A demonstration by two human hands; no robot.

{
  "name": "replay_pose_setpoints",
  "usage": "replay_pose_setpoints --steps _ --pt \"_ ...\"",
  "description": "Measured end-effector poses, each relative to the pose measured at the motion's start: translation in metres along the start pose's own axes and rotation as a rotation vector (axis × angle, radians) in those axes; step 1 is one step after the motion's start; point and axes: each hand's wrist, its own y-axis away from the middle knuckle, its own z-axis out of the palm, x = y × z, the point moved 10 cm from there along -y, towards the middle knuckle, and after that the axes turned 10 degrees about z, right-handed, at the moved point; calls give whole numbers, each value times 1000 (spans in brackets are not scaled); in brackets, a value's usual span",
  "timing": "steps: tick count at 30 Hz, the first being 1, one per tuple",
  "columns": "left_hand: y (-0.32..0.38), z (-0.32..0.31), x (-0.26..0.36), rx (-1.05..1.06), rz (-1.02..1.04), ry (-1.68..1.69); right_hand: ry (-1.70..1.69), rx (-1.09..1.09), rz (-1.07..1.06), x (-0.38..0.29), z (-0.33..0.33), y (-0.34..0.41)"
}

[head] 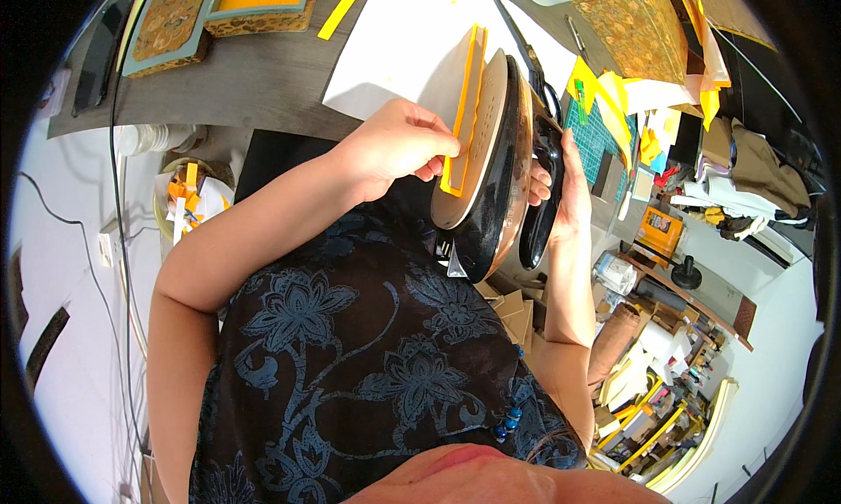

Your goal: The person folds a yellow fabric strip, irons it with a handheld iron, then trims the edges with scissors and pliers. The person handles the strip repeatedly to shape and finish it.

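Observation:
My right hand (573, 189) grips the black handle of a clothes iron (499, 189). The iron is held up on its side, its pale, perforated soleplate (489, 120) turned towards my left hand (401, 139). Between left thumb and fingertips I pinch a long narrow strip (469, 90) with yellow-orange edges. The strip runs along the soleplate and appears to lie against it; its far end reaches past the soleplate's side. Beyond both hands, a large white sheet (387, 57) covers part of the grey table (269, 70). Black-handled scissors (529, 51) rest at the sheet's right.
Patterned boxes (171, 18) stand at the far left, another box (634, 31) at the far right. A yellow strip (345, 8) lies left of the sheet. Yellow scraps (611, 90) overlap a green cutting mat (598, 149). A bin of scraps (190, 192) stands below the table's left edge.

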Motion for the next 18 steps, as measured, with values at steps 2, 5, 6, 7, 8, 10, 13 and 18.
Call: replay_pose_setpoints --steps 2,5,6,7,8,10,13,18 --pt "0 -1 2 2 9 -8 29 14 -21 -2 1 1" --pt "0 -2 4 13 15 -21 41 40 -37 -4 1 2" --pt "0 -2 5 19 19 -21 35 37 -41 -4 1 3" --pt "1 -2 6 25 16 -37 42 46 -43 -5 1 3" --pt "1 -2 6 32 15 -48 44 45 -45 -5 1 3" --pt "0 -2 6 42 14 -57 47 37 -45 -6 2 3" --pt "0 -2 6 43 16 -49 38 21 -33 -5 3 2" --pt "0 -1 6 32 28 -43 47 18 -56 -8 2 3"
